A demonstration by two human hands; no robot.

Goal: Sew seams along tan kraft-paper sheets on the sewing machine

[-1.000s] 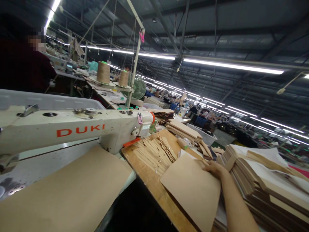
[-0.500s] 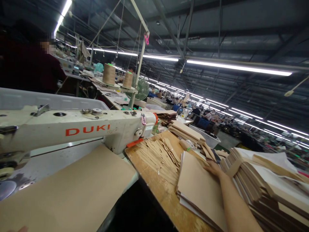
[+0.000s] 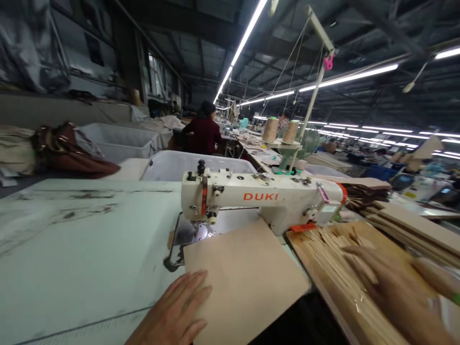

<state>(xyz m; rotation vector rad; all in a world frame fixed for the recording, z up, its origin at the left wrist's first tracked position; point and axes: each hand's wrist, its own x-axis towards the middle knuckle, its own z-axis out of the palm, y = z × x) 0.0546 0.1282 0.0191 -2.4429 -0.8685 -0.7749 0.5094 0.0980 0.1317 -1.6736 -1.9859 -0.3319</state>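
My left hand (image 3: 176,311) lies flat, fingers apart, on the near left corner of a brown paper sheet (image 3: 247,275) spread on the table under the arm of a white DUKI sewing machine (image 3: 266,199). Blurred with motion, my right hand (image 3: 391,287) hovers open over a heap of narrow brown paper strips (image 3: 332,254) on a wooden board (image 3: 305,251) to the right of the machine. Whether it touches the strips I cannot tell.
A pale green table top (image 3: 82,249) stretches left. Grey plastic bins (image 3: 172,165) stand behind the machine. Two thread cones (image 3: 270,129) sit on a stand. Stacks of brown paper pieces (image 3: 413,223) lie at right. A person in dark red (image 3: 204,132) works farther back.
The view has swung left, so the whole machine and table show. My right hand left the stacked paper sheets and came over the strips. My left hand now rests on the sheet.
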